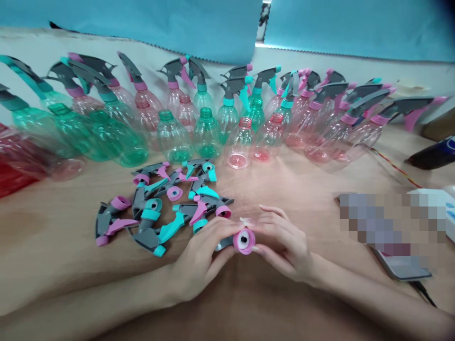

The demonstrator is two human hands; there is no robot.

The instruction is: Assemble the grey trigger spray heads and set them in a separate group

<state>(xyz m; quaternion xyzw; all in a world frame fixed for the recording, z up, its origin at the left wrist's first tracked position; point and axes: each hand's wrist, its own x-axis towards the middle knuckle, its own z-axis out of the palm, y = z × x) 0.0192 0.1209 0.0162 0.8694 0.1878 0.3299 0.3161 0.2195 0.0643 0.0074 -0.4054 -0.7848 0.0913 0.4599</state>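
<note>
My left hand [199,258] and my right hand [280,241] meet over the wooden table [313,189], both pinching one grey spray trigger head with a pink screw collar [243,240]. The collar's open end faces the camera, showing a white insert with a dark hole. My left fingers wrap the grey body; my right fingertips press the collar's rim. Just beyond my hands lies a pile of loose trigger heads [163,203] in grey with pink or teal parts.
Rows of clear green bottles [177,137] and pink bottles [241,144] stand across the back, several capped with trigger heads. Red bags lie far left [14,166]. A phone [401,267], a blurred patch and a white box [441,208] sit at right.
</note>
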